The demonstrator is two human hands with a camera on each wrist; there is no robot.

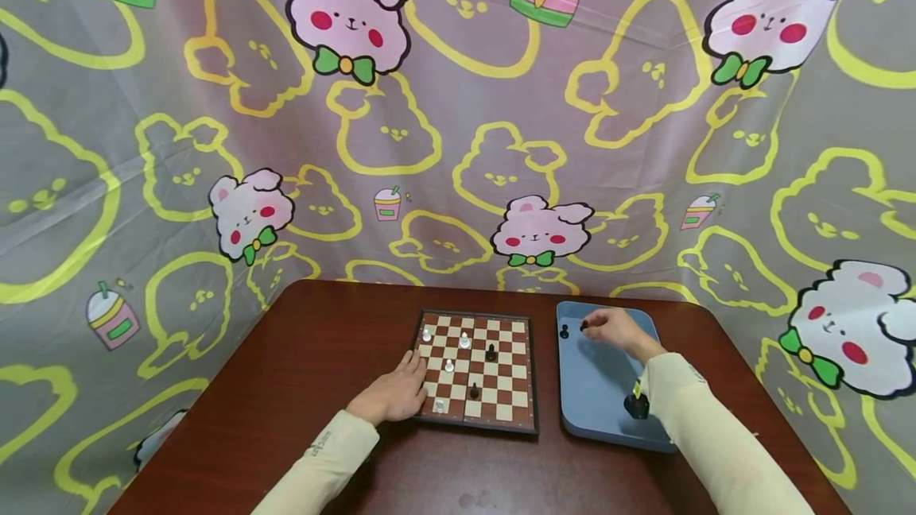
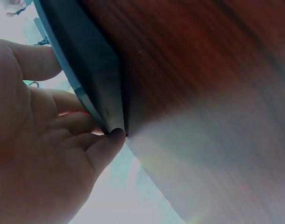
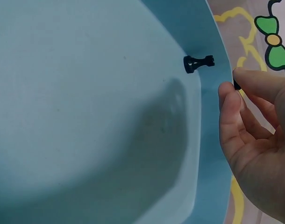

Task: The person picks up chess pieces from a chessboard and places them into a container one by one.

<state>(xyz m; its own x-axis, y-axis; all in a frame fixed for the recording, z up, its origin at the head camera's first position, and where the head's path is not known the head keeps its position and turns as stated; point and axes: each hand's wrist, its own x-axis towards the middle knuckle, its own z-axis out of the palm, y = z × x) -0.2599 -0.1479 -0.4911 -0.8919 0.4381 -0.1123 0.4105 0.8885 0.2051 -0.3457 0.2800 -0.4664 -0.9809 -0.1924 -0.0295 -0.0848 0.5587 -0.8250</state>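
My right hand (image 1: pixel 611 329) pinches a small black chess piece (image 3: pixel 236 82) between thumb and fingertips, over the far part of a blue tray (image 1: pixel 597 388). Fingers cover most of that piece. A black rook (image 3: pixel 197 63) stands in the tray, just left of this hand in the head view. On the left, my left hand (image 1: pixel 395 393) rests on the left edge of a brown-and-white chessboard (image 1: pixel 475 423), its fingers extended over the border. The left wrist view shows fingertips against the board's dark side (image 2: pixel 103 79), near a corner.
Several white chess pieces (image 1: pixel 449 365) stand on the board's left half, and two black ones (image 1: pixel 490 353) on its right half. Board and tray lie side by side on a dark wooden table (image 1: pixel 315 356). Patterned cloth (image 1: pixel 444 102) hangs behind and at both sides.
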